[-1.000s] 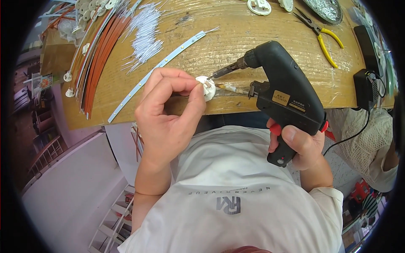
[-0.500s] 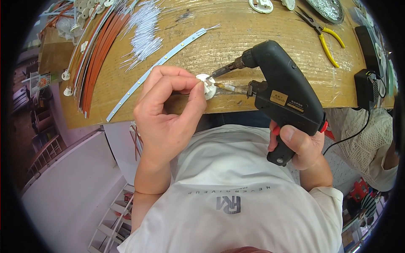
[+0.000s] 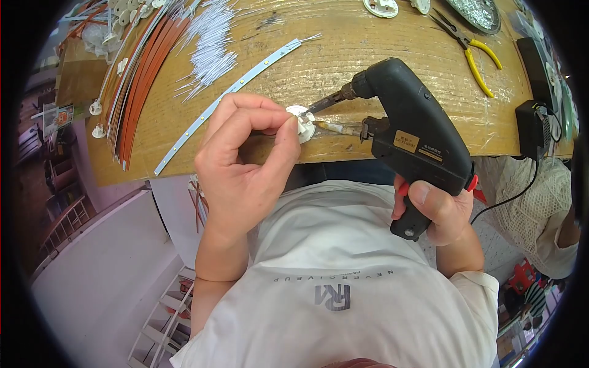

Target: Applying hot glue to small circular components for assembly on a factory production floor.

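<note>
My right hand (image 3: 443,214) is wrapped round the handle of a black soldering gun (image 3: 417,122) with a red trigger. The gun's two front arms, a wire-feed nozzle and a stained iron tip, meet over a white round cap (image 3: 305,136) near the front edge of the table. My left hand (image 3: 248,147) is closed in a pinch at the left side of that cap, thumb against forefinger. What sits between those fingertips is too small to make out. Just beyond my left hand lies a pale LED strip (image 3: 240,84) with bare wires at its far end.
On the wooden table (image 3: 343,46) lie a bundle of white wires (image 3: 211,52), orange-brown strips (image 3: 144,83), yellow-handled pliers (image 3: 472,52) and a metal dish (image 3: 478,13). More white caps (image 3: 381,7) are at the back. A black adapter (image 3: 531,129) with a cord stands right, near another person's knitted sleeve (image 3: 540,196).
Almost nothing differs. The soldering gun has shifted very slightly to the right, its tips still at the white cap, and my left hand keeps its pinch.
</note>
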### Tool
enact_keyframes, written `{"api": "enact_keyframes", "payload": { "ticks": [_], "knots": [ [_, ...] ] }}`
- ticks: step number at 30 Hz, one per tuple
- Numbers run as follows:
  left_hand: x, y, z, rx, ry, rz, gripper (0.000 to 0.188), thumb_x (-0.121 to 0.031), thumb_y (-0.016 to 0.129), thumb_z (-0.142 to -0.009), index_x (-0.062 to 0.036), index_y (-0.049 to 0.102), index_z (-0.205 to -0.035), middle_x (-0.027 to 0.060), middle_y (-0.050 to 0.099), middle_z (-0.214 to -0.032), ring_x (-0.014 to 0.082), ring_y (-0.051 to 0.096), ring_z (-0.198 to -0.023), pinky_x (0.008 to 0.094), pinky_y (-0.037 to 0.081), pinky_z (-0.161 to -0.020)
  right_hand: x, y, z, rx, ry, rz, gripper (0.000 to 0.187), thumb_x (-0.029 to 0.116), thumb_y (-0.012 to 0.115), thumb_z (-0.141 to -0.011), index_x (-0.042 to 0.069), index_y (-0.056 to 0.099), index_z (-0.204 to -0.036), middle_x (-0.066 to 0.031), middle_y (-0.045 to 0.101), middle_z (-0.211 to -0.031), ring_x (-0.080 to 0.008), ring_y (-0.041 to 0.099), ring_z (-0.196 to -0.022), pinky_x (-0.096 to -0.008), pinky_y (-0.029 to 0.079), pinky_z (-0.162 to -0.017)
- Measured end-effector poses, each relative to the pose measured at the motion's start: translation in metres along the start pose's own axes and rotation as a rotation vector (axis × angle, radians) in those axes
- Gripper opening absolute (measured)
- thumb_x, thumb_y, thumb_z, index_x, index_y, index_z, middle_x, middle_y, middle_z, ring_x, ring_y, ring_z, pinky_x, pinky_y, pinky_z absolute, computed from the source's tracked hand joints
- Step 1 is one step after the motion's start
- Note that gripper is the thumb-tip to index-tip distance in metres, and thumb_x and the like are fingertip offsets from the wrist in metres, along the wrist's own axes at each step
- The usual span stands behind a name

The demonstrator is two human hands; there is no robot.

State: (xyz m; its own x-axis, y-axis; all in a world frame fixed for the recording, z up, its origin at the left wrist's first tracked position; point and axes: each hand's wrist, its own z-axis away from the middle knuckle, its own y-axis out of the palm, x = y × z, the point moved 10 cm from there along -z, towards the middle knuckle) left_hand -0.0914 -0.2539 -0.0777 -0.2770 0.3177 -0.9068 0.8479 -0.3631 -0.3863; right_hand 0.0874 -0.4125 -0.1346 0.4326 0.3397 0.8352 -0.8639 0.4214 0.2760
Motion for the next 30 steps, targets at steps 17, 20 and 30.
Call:
{"api": "enact_keyframes", "payload": {
  "ticks": [17,20,30],
  "knots": [
    [0.001,-0.002,0.0,-0.01,0.01,0.016,0.009,0.005,0.075,-0.081,0.0019,0.069,-0.087,0.0081,0.065,-0.091,0.0131,0.061,-0.079,0.0247,0.048,-0.071,0.021,0.012,-0.001,-0.041,-0.152,-0.112,0.059,0.031,0.066,-0.079,-0.012,0.054,-0.117,-0.0235,0.066,-0.101,-0.0255,0.065,-0.057,-0.0367,0.057,-0.052],
    [0.002,-0.002,0.0,-0.001,0.028,0.018,0.007,0.004,0.075,-0.082,0.002,0.069,-0.086,0.008,0.065,-0.091,0.0132,0.061,-0.079,0.0249,0.049,-0.071,0.029,0.019,-0.007,-0.028,-0.192,-0.108,0.057,0.032,0.065,-0.08,-0.012,0.056,-0.115,-0.0233,0.065,-0.102,-0.0256,0.065,-0.057,-0.0368,0.057,-0.051],
    [-0.009,-0.003,-0.006,0.027,0.112,-0.038,0.007,0.004,0.072,-0.086,0.0028,0.069,-0.093,0.0081,0.067,-0.09,0.0118,0.063,-0.077,0.0238,0.051,-0.071,0.059,0.034,-0.029,0.0,-0.341,-0.092,0.049,0.029,0.059,-0.085,-0.013,0.058,-0.11,-0.0209,0.065,-0.088,-0.0235,0.062,-0.053,-0.0353,0.056,-0.047]
  ]
}}
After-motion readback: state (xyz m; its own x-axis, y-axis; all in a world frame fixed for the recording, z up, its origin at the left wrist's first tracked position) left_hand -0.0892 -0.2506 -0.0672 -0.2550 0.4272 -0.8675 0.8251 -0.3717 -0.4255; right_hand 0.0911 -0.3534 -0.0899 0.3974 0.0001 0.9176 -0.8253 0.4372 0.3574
